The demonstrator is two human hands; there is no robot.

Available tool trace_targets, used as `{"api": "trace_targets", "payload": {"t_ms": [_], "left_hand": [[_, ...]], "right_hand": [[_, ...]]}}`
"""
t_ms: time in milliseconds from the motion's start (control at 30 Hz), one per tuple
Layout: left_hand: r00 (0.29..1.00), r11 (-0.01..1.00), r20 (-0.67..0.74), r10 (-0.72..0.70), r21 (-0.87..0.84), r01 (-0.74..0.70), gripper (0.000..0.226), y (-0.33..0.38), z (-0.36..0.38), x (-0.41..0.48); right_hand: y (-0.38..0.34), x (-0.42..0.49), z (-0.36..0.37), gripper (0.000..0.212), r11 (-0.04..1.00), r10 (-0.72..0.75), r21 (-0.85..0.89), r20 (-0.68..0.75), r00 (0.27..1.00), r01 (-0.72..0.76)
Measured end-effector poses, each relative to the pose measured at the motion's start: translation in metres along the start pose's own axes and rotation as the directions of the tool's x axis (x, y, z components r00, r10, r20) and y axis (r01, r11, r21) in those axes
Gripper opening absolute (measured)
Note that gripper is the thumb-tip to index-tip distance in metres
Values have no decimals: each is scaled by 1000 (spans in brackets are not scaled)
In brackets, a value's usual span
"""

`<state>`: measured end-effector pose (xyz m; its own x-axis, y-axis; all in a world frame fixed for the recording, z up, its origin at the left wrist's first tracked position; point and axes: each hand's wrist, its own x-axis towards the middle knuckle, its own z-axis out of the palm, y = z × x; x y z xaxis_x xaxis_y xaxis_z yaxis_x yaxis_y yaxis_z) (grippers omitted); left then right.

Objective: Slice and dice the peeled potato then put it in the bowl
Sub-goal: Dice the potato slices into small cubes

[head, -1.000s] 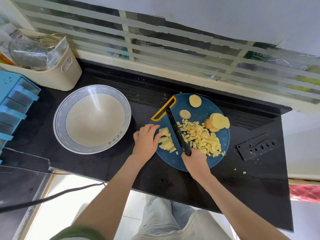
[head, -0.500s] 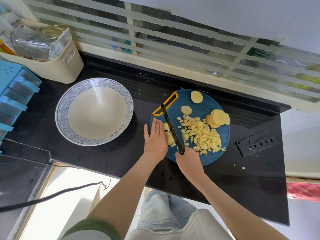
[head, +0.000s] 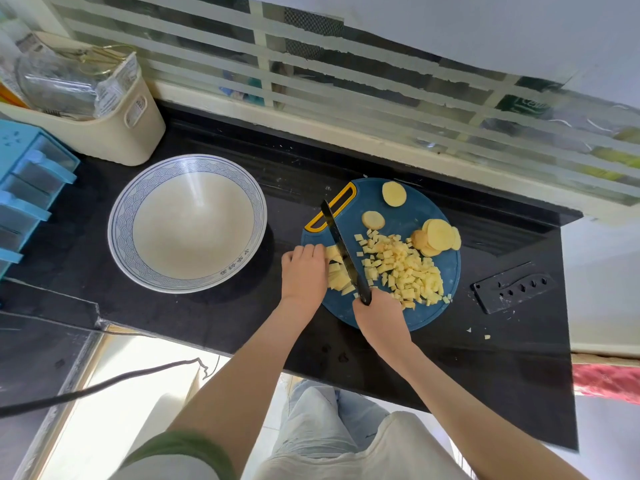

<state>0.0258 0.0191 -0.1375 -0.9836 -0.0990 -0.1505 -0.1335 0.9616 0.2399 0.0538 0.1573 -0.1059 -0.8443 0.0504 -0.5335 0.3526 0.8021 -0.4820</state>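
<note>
A round blue cutting board (head: 405, 209) lies on the black counter. On it sit a heap of diced potato (head: 401, 268), a stack of round slices (head: 438, 237) and two single slices (head: 393, 193). My right hand (head: 379, 317) grips the handle of a black knife (head: 341, 244), whose blade stands across the board. My left hand (head: 304, 271), fingers curled, holds down a bunch of potato strips (head: 337, 277) just left of the blade. The white bowl with a blue rim (head: 187, 223) stands to the left with nothing in it.
A black knife sheath (head: 512, 287) lies right of the board with a few potato crumbs near it. A cream basket (head: 104, 126) with bags and a blue drawer unit (head: 24, 181) stand at the back left. The counter's front edge runs just below my hands.
My left hand went from flat with straight fingers to curled over the potato strips. The knife blade stays beside them, moved only slightly.
</note>
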Motion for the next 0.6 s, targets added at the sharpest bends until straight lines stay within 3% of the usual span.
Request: {"api": "trace_targets", "payload": {"t_ms": [600], "left_hand": [[990,989,52,132,60,-135,27,-3,-1,7]], "right_hand": [[10,6,16,16,996,64,-67,33,997,-62]]}}
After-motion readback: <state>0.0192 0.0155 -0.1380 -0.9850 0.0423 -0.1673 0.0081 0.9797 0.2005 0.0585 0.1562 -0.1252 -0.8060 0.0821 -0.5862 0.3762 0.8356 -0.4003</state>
